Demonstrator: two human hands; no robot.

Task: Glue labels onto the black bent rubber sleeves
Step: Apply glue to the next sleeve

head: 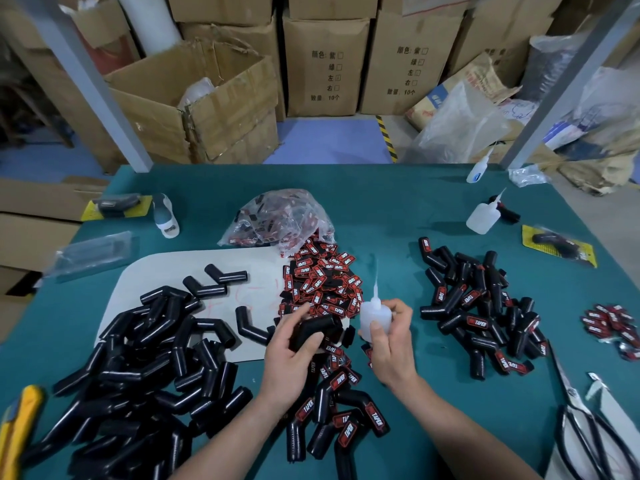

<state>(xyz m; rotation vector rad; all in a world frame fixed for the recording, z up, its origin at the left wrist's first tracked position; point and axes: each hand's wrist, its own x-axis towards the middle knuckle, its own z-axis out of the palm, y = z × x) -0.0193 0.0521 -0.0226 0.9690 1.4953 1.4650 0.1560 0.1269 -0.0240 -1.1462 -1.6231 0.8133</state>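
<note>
Item in hand: one black bent sleeve, unlabelled on the side that shows, grasped by the left grip with fingers curled round it, at lower centre of the frame. Right grip: clenched around a small clear glue bottle, nozzle upright and pointing away from the sleeve. Stock: heap of bare sleeves at lower left, partly on a white sheet; loose red-and-black labels piled just above the grips, with a clear bag of more labels behind them; finished labelled sleeves heaped at right, a smaller lot between the forearms. Sundries on the green surface: two spare bottles at upper right, scissors at lower right, yellow knife at lower left. Step judged: gluing stage for this sleeve, glue seemingly not yet laid. Whether a label is already held against it cannot be told. Next move calls for tipping the nozzle onto the sleeve's flat face, a sparing squeeze, then one label taken from the pile and pressed on square.
</note>
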